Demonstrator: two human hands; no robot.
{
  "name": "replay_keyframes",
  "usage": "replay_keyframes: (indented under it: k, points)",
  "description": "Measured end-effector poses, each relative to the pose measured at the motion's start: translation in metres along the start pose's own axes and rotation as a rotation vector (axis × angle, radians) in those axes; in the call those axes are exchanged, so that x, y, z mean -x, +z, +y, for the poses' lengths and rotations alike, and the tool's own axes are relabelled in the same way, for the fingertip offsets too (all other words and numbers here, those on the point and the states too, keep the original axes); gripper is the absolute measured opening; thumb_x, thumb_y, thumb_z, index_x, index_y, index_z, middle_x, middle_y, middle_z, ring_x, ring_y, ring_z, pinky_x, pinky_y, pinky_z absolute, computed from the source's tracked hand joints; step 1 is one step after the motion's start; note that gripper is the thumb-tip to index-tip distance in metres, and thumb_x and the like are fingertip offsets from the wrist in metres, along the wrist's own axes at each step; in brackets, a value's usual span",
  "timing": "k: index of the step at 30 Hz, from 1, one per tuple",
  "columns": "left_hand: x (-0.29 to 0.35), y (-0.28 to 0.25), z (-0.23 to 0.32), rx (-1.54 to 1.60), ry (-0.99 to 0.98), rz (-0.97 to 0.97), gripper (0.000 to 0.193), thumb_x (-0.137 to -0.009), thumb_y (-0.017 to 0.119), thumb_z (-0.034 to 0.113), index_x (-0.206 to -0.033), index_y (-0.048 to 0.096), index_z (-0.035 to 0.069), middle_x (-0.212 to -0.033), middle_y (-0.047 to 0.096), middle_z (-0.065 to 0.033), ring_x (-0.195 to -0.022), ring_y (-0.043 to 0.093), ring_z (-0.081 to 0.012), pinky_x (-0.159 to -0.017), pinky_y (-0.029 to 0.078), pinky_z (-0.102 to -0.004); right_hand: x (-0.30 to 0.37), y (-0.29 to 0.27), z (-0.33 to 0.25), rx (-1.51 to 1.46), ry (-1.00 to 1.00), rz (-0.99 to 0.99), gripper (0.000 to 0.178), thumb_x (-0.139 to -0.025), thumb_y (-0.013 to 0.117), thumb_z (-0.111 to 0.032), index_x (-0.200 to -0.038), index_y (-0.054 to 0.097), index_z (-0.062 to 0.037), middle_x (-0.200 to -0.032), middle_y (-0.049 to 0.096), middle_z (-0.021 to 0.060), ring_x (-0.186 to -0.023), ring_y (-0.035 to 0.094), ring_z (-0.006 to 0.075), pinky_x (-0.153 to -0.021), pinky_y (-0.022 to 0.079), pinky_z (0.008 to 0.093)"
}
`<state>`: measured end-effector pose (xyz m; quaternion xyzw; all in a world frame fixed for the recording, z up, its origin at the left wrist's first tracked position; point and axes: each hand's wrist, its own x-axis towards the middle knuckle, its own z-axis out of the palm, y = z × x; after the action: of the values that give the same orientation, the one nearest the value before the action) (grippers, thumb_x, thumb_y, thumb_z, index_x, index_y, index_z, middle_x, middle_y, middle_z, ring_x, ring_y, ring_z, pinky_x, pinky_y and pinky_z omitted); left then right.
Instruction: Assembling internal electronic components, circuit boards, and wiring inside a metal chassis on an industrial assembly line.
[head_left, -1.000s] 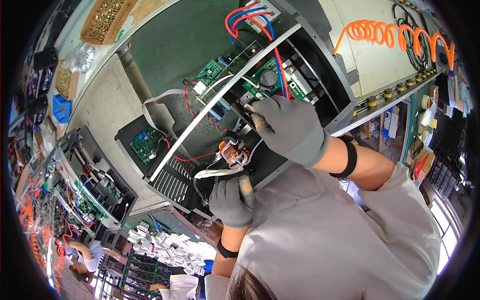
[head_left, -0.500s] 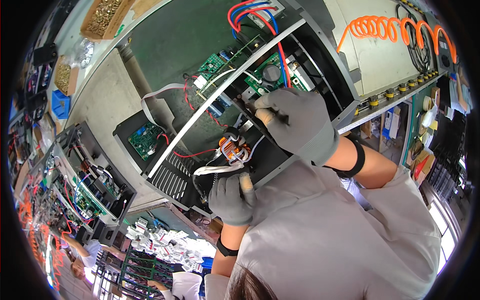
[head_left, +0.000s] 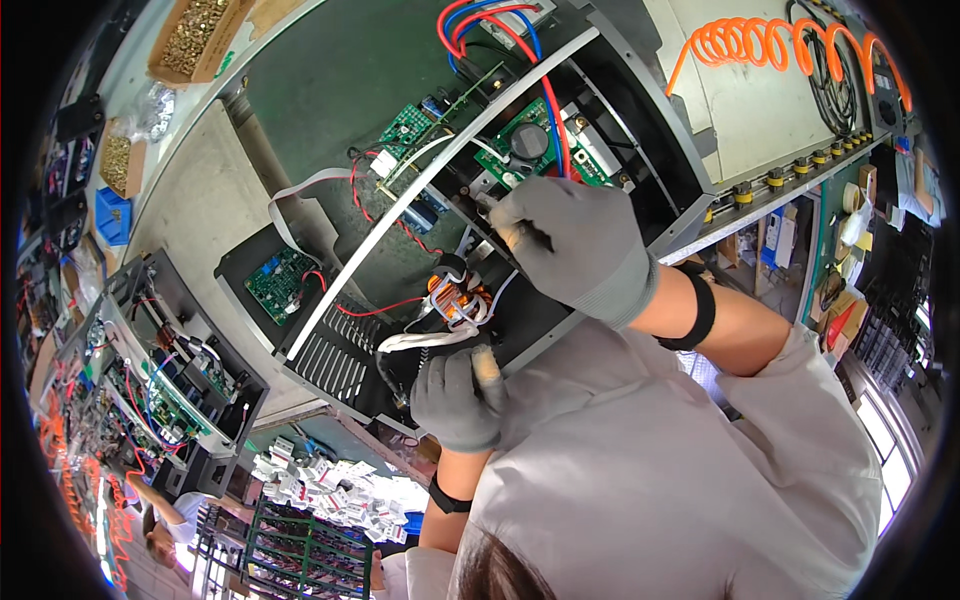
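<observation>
A black metal equipment case (head_left: 345, 350) lies open under both hands, crossed by a pale metal bar (head_left: 400, 208). My right hand (head_left: 580, 245), in a grey glove with bare fingertips, is closed in a pinch beside the green circuit board (head_left: 530, 138) inside the case. Whatever its fingers hold is hidden. My left hand (head_left: 458, 400), gloved alike, curls at the near wall of the case, just below a white sleeved cable (head_left: 425, 341); its grasp is also out of sight. Between the hands sits a copper-wound coil (head_left: 455, 300). Thick red and blue wires (head_left: 552, 110) run over the board.
A small board on a black panel (head_left: 275, 290) hangs off the case by a grey ribbon cable. Another open case (head_left: 185, 370) stands at the left. Screw boxes (head_left: 190, 35) and a blue bin (head_left: 113, 215) are far left. An orange coiled hose (head_left: 750, 45) stretches across the far right.
The view has shifted slightly, moving the case a little left in the picture. My right hand has moved slightly left and nearer, still pinched. My left hand keeps its place by the cable.
</observation>
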<state>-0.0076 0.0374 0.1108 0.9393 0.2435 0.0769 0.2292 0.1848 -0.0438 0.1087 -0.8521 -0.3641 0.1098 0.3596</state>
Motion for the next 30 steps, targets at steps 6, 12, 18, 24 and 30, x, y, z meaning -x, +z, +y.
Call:
replay_keyframes:
  k: [6,12,18,24,30]
  points:
    - [0.003,0.001,-0.002,-0.004,-0.015,-0.021,0.020,-0.085,0.058,0.020,-0.073,0.057,0.005,-0.060,0.047,-0.0099,-0.053,0.047,-0.0285,-0.047,0.037,-0.0387,0.003,-0.012,-0.001,-0.188,0.089,0.001,0.011,-0.072,0.060,0.005,-0.078,0.057,-0.0042,-0.071,0.064,0.0072,-0.055,0.061,0.0158,-0.051,0.047,0.0239]
    - [0.002,0.002,-0.001,0.002,-0.008,-0.010,0.021,-0.086,0.057,0.022,-0.073,0.056,0.005,-0.060,0.047,-0.0102,-0.053,0.048,-0.0288,-0.047,0.037,-0.0386,0.000,-0.008,0.001,-0.211,0.060,-0.041,0.014,-0.072,0.056,0.008,-0.078,0.053,-0.0043,-0.070,0.063,0.0086,-0.059,0.064,0.0208,-0.054,0.049,0.0270]
    - [0.003,0.002,-0.001,-0.019,-0.006,-0.013,0.022,-0.086,0.057,0.022,-0.072,0.056,0.005,-0.060,0.047,-0.0101,-0.053,0.048,-0.0290,-0.047,0.038,-0.0390,-0.009,-0.009,0.004,-0.108,-0.065,-0.122,0.014,-0.072,0.056,0.000,-0.081,0.050,-0.0094,-0.062,0.056,0.0065,-0.054,0.058,0.0283,-0.046,0.043,0.0364]
    - [0.003,-0.002,-0.003,-0.074,-0.013,-0.057,0.015,-0.081,0.064,0.022,-0.075,0.060,0.009,-0.066,0.057,-0.0060,-0.055,0.055,-0.0252,-0.050,0.043,-0.0345,-0.005,-0.008,0.001,-0.088,0.009,-0.115,0.017,-0.070,0.057,0.007,-0.076,0.047,-0.0067,-0.066,0.058,0.0072,-0.060,0.062,0.0274,-0.048,0.047,0.0308]
    - [0.002,-0.002,-0.002,-0.075,-0.002,-0.058,0.016,-0.082,0.063,0.023,-0.075,0.060,0.009,-0.064,0.056,-0.0055,-0.054,0.054,-0.0245,-0.049,0.043,-0.0339,-0.014,-0.014,0.002,-0.156,0.012,-0.155,0.019,-0.070,0.059,0.006,-0.076,0.047,-0.0071,-0.068,0.058,0.0087,-0.059,0.061,0.0282,-0.048,0.046,0.0313]
